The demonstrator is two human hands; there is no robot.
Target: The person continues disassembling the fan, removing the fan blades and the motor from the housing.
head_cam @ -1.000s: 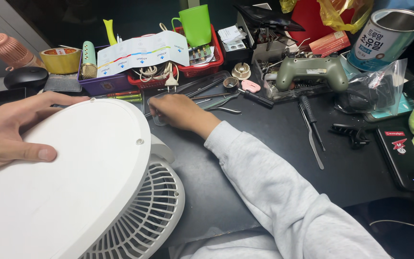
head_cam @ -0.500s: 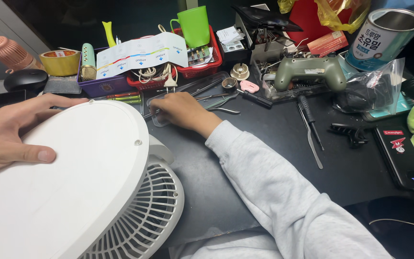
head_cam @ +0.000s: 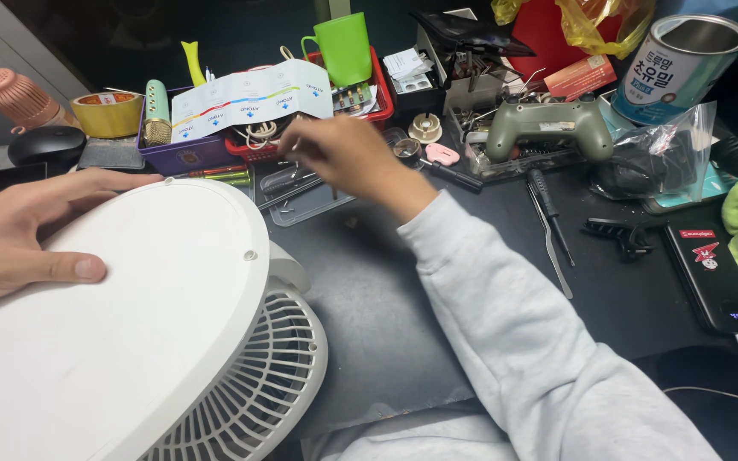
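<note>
A white fan lies on the black table, its round base point(head_cam: 130, 341) facing up and its grille point(head_cam: 258, 393) below it. My left hand point(head_cam: 19, 235) rests flat on the base's left edge, thumb on top. A small screw point(head_cam: 249, 254) sits in the base near its right rim. My right hand point(head_cam: 348, 158), in a grey sleeve, hovers just above a clear plastic tray point(head_cam: 301, 205) of small tools. Its fingers are pinched on a thin dark tool that points down.
Behind the tray stand a purple basket point(head_cam: 190, 154), a red basket with a green cup point(head_cam: 348, 47), a tape roll point(head_cam: 108, 113) and a mouse point(head_cam: 44, 145). To the right lie a green game controller point(head_cam: 548, 124), a screwdriver point(head_cam: 553, 213), a tin can point(head_cam: 676, 64) and a power bank point(head_cam: 715, 273).
My right hand has risen off the tray and moved slightly right, its fingers now pinched on the thin tool. My left hand has stayed on the fan base.
</note>
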